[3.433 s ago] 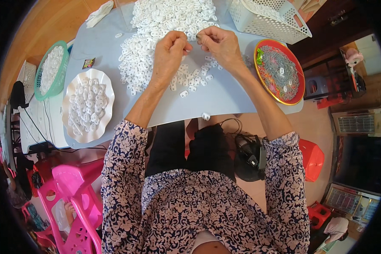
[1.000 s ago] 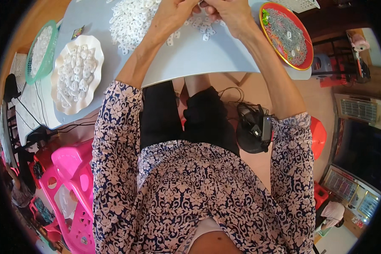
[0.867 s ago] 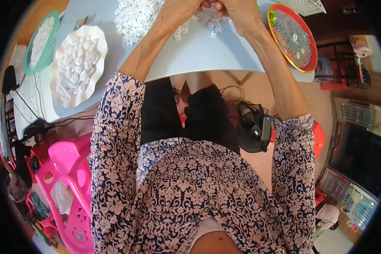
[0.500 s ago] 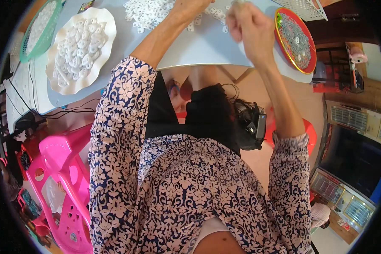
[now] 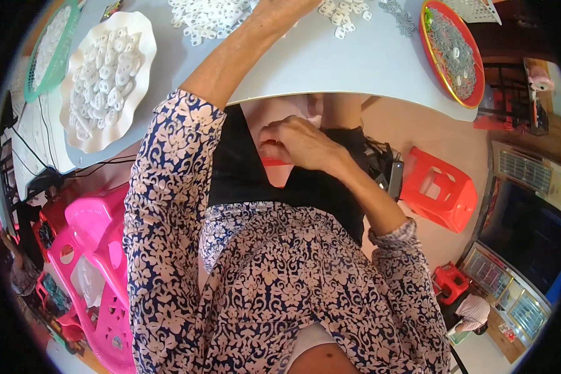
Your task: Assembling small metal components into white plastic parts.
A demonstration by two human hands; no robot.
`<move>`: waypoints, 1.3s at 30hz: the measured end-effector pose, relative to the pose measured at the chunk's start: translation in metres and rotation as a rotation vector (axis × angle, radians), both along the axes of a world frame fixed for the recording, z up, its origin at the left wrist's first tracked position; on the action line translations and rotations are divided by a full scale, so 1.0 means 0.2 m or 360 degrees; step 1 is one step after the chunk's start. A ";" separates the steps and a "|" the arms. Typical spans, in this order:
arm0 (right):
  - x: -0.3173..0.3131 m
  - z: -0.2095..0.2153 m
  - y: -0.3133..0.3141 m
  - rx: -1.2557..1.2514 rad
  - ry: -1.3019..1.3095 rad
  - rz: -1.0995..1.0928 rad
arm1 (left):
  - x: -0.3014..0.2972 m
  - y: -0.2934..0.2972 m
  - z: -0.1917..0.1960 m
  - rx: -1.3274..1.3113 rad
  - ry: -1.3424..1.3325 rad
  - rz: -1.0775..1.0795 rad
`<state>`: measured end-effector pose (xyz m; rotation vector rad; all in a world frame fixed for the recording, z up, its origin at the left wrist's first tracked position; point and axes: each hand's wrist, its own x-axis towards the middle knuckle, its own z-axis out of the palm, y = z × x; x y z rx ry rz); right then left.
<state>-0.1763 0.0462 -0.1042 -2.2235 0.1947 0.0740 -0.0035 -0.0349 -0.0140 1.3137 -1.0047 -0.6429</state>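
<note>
My left hand [image 5: 288,9] reaches over the table at the top edge, beside a heap of small white plastic pieces with holes [image 5: 209,15]; its fingers are cut off by the picture's edge. Below the table's front edge, over my lap, is my right hand [image 5: 300,144]. Its fingers are curled together, and whatever they may hold is hidden. More white pieces [image 5: 344,15] lie to the right of my left hand, with small grey metal parts [image 5: 400,17] beyond them. A red, gold-rimmed tray [image 5: 475,93] at the right holds many grey metal parts and a few white pieces.
A white scalloped plate [image 5: 144,59] heaped with white pieces stands on the grey table [image 5: 330,68] at the left, near a green basket [image 5: 32,87]. A pink chair [image 5: 96,218] is at lower left, a red stool [image 5: 439,190] at right. Cables hang below the table's left end.
My right hand has come down and left from above the table to over my lap. My left hand stays over the table. The view has shifted slightly.
</note>
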 end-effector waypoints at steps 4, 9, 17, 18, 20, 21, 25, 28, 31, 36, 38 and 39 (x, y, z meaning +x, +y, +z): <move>-0.05 -0.58 0.02 -0.0295 0.0831 0.0054 | -0.03 0.00 0.06 0.0078 -0.0069 -0.0012; -0.03 -1.11 0.38 -0.0145 0.0848 0.0525 | 0.05 -0.07 -0.12 0.0080 -0.0349 0.0002; 0.36 -1.15 -0.02 -0.0138 0.0481 0.0493 | -0.10 0.13 0.11 -0.0010 0.0065 0.0003; 0.44 -1.14 -0.09 -0.0136 0.0430 0.0494 | -0.10 0.15 0.14 0.0016 -0.0013 -0.0054; 0.54 -1.12 -0.18 -0.0113 0.0362 0.0493 | -0.08 0.16 0.15 0.0012 -0.0035 -0.0132; 0.57 -1.10 -0.21 -0.0096 0.0337 0.0492 | -0.07 0.16 0.13 -0.0023 0.0012 -0.0154; 0.60 -0.94 -0.27 -0.0021 0.0270 0.0477 | -0.03 0.16 0.08 0.0076 -0.0018 -0.0160; 0.56 -0.86 -0.29 0.0019 0.0250 0.0387 | -0.02 0.16 0.05 0.0172 0.0231 -0.0194; 0.42 -0.84 -0.26 0.0053 0.0242 0.0297 | -0.02 0.20 0.08 0.0230 0.0281 -0.0149; 0.17 -0.76 -0.10 0.0153 0.0199 0.0124 | -0.03 0.13 0.11 0.0049 0.0432 -0.0003; 0.10 -0.71 -0.08 0.0179 0.0159 0.0028 | -0.02 0.10 0.07 0.0005 0.0478 0.0048; 0.07 -0.68 -0.08 0.0194 0.0134 -0.0017 | -0.01 0.09 0.07 0.0047 0.0467 -0.0007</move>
